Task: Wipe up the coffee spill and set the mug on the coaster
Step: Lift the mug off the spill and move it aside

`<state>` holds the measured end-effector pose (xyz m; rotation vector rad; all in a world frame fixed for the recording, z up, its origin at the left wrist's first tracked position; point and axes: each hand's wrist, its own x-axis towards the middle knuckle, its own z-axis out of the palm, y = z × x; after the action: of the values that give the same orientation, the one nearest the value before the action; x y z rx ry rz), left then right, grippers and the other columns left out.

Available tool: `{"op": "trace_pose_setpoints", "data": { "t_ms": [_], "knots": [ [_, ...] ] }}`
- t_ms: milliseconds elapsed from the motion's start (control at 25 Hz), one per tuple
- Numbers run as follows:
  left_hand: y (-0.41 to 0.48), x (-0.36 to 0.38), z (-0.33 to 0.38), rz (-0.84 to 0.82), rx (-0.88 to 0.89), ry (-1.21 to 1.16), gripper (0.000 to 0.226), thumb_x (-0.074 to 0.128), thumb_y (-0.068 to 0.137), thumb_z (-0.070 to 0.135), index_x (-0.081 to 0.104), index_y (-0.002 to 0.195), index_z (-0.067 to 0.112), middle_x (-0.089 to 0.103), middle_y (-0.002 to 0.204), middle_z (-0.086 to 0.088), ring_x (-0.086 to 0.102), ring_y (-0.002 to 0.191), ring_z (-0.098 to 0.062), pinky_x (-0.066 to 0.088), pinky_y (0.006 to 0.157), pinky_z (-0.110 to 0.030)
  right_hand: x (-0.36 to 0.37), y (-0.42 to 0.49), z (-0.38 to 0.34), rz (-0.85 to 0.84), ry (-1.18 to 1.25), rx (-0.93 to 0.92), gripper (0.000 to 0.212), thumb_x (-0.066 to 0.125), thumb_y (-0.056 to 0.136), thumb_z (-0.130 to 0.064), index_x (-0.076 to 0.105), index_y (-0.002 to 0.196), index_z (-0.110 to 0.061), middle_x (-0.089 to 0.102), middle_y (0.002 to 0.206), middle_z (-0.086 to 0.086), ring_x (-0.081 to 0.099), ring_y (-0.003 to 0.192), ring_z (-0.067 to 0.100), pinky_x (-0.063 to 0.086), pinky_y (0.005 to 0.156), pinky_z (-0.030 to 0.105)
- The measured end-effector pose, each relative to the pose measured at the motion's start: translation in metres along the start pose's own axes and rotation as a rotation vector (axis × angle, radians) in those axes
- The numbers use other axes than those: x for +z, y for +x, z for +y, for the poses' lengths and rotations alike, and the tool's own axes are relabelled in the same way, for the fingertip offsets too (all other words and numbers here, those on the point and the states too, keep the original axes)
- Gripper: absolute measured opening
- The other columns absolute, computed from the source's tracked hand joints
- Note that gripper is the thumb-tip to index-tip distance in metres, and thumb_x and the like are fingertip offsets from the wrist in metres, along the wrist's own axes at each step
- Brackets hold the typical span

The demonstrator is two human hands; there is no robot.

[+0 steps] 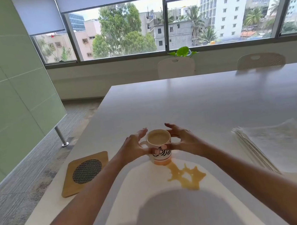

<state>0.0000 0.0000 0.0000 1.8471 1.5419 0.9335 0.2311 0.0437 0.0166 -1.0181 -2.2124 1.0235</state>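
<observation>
On the table, left hand and right hand flank the full mug, fingers spread wide, thumbs touching its front, just behind the spill; the lift seems in hand, needing a firm grasp and level carry left to the coaster.

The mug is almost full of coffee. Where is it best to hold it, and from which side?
Probably take the mug by its handle, which points left, using the left hand, or clasp its wall from both sides. It is nearly full, so keep it upright. The coaster lies to the left.
</observation>
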Motion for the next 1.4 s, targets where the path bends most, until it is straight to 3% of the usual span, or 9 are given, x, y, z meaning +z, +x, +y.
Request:
{"op": "trace_pose_setpoints", "data": {
  "t_ms": [160, 240, 440, 960, 1400],
  "knots": [
    [-0.003, 0.000, -0.004, -0.038, 0.036, -0.027, 0.082, 0.088, 0.062, 0.048, 0.057, 0.133, 0.024, 0.066, 0.129, 0.009, 0.058, 0.124, -0.009, 0.046, 0.106, -0.045, 0.003, 0.005, 0.012, -0.024, 0.073, 0.044, 0.099, 0.087, 0.069, -0.027, 0.030, 0.149, -0.016, 0.053, 0.142, 0.002, 0.050, 0.131, 0.012, 0.047, 0.105, 0.040],
    [-0.004, 0.002, -0.003, -0.043, 0.042, -0.066, 0.075, 0.089, 0.063, 0.035, 0.059, 0.131, 0.027, 0.069, 0.124, 0.011, 0.061, 0.120, -0.008, 0.048, 0.105, -0.044, 0.006, 0.008, 0.018, -0.034, 0.123, 0.039, 0.093, 0.087, 0.069, -0.018, 0.036, 0.146, -0.017, 0.055, 0.140, 0.001, 0.050, 0.130, 0.012, 0.052, 0.100, 0.036],
    [-0.003, 0.001, -0.002, -0.054, 0.038, -0.156, 0.069, 0.089, 0.066, 0.021, 0.061, 0.130, 0.021, 0.071, 0.121, 0.006, 0.064, 0.116, -0.009, 0.050, 0.104, -0.042, 0.009, 0.010, 0.021, -0.068, 0.234, 0.023, 0.071, 0.084, 0.069, -0.007, 0.051, 0.128, -0.029, 0.063, 0.127, -0.008, 0.056, 0.121, 0.003, 0.053, 0.093, 0.027],
    [0.009, 0.003, -0.005, -0.076, 0.044, -0.202, 0.057, 0.088, 0.067, 0.011, 0.068, 0.120, 0.017, 0.075, 0.108, 0.003, 0.069, 0.103, -0.011, 0.054, 0.086, -0.024, 0.011, 0.016, 0.025, -0.080, 0.273, 0.050, 0.072, 0.085, 0.066, -0.008, 0.052, 0.129, -0.021, 0.063, 0.127, -0.003, 0.056, 0.123, 0.005, 0.047, 0.104, 0.035],
    [0.013, -0.002, -0.008, -0.091, 0.048, -0.253, 0.057, 0.087, 0.067, 0.010, 0.068, 0.121, 0.016, 0.075, 0.110, 0.001, 0.070, 0.105, -0.015, 0.056, 0.091, -0.033, 0.008, 0.025, 0.026, -0.072, 0.180, 0.021, 0.078, 0.085, 0.065, -0.008, 0.052, 0.135, -0.014, 0.065, 0.127, -0.001, 0.059, 0.121, 0.009, 0.049, 0.103, 0.042]
  ]
}}
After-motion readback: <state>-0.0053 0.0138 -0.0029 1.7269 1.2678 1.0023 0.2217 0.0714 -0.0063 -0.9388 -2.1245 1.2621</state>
